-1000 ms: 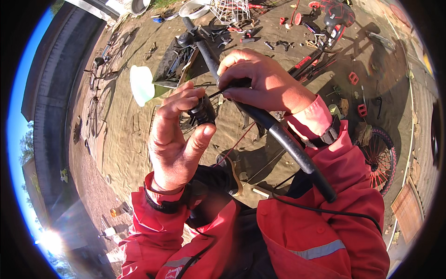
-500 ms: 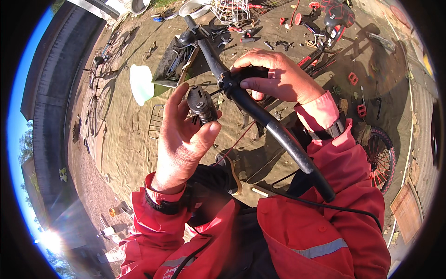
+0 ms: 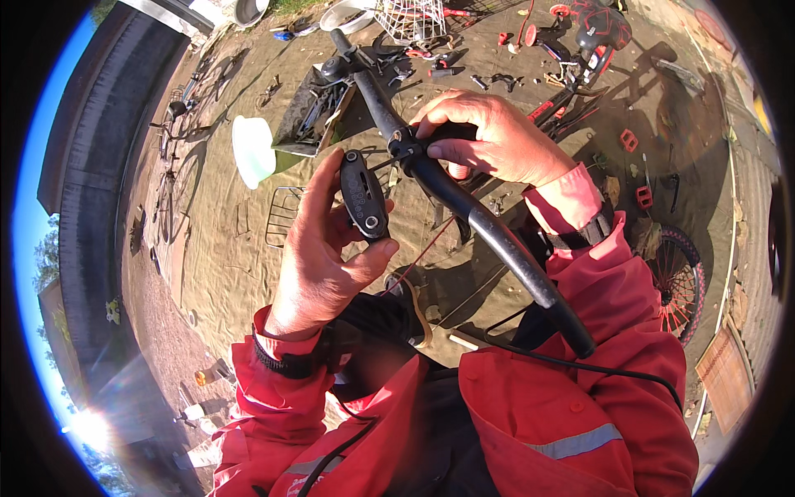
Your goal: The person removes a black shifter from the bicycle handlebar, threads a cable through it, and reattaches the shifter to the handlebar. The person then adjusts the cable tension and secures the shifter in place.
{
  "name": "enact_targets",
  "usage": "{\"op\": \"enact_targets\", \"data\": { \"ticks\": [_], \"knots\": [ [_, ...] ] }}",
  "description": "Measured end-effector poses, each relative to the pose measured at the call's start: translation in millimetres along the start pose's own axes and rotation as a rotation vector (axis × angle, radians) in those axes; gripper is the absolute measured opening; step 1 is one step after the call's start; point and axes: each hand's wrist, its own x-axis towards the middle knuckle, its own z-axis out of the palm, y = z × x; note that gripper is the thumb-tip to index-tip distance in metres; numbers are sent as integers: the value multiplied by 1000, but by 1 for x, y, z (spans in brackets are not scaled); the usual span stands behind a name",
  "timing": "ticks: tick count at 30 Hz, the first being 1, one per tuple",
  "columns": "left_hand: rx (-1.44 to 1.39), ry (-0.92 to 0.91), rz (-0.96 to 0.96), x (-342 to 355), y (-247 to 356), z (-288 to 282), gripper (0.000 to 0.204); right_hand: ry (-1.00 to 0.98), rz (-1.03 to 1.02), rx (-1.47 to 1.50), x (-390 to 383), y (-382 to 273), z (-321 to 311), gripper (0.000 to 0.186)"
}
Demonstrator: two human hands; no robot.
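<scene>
My left hand (image 3: 308, 269) is closed around a dark folding multi-tool (image 3: 363, 197), pinched between the fingers and the thumb, with its flat face turned up. A thin dark bit reaches from the tool toward the clamp (image 3: 404, 149) in the middle of a black bicycle handlebar (image 3: 451, 192); whether it sits in a bolt I cannot make out. On the other side of the clamp, my right hand (image 3: 501, 137) wraps around the black stem (image 3: 454, 131). The handlebar slants from upper left to lower right, its lower end over my right sleeve. A round bell (image 3: 334, 68) is on its far end.
Past the handlebar lies a tray of tools (image 3: 310, 108) beside a pale green tub (image 3: 252, 151). Loose bicycle parts and a white wire basket (image 3: 411, 18) are farther off. Red pedals (image 3: 629, 140) and a red-spoked wheel (image 3: 675, 282) lie at the right. A wire rack (image 3: 284, 215) is at the left.
The multi-tool has turned in my left hand, so its long flat side now faces up. My right hand and the handlebar have hardly moved.
</scene>
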Motion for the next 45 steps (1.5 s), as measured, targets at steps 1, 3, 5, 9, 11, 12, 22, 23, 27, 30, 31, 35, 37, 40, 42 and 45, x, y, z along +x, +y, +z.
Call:
{"op": "enact_targets", "data": {
  "ticks": [1,3,5,9,11,12,22,23,27,30,31,35,37,40,42,45],
  "knots": [
    [14,-5,9,0,-1,-1,99,-4,22,12,0,-1,1,16],
    [92,-16,38,2,-3,-3,101,37,29,37,1,-1,3,18],
    [158,-24,66,3,-5,-6,102,62,30,44,1,-1,4,19],
    [240,-30,108,3,-9,-9,102,54,36,45,1,0,4,19],
    [268,-30,132,4,-11,-9,102,52,45,43,1,0,3,19],
    [281,-29,144,5,-12,-9,101,57,50,40,1,0,3,19],
    [412,-24,233,7,-22,-12,99,53,31,45,2,0,2,22],
    [422,-25,246,8,-23,-13,99,59,30,25,2,0,2,22],
    [462,-25,294,10,-29,-16,101,75,-57,-37,3,-1,3,23],
    [501,-25,322,11,-32,-17,101,73,-19,-9,2,-1,2,23],
    [516,-24,331,11,-32,-17,101,65,19,41,2,-2,2,23],
    [518,-36,333,12,-29,-18,100,75,-36,-21,2,0,2,22],
    [461,-52,301,11,-26,-19,100,70,-52,-32,5,2,3,21],
    [431,-71,273,10,-20,-22,103,59,40,90,2,3,3,18],
    [303,-67,219,8,-16,-26,107,57,49,80,2,4,3,17],
    [123,-13,150,4,-11,-36,115,57,68,88,1,5,4,16]
  ]
}}
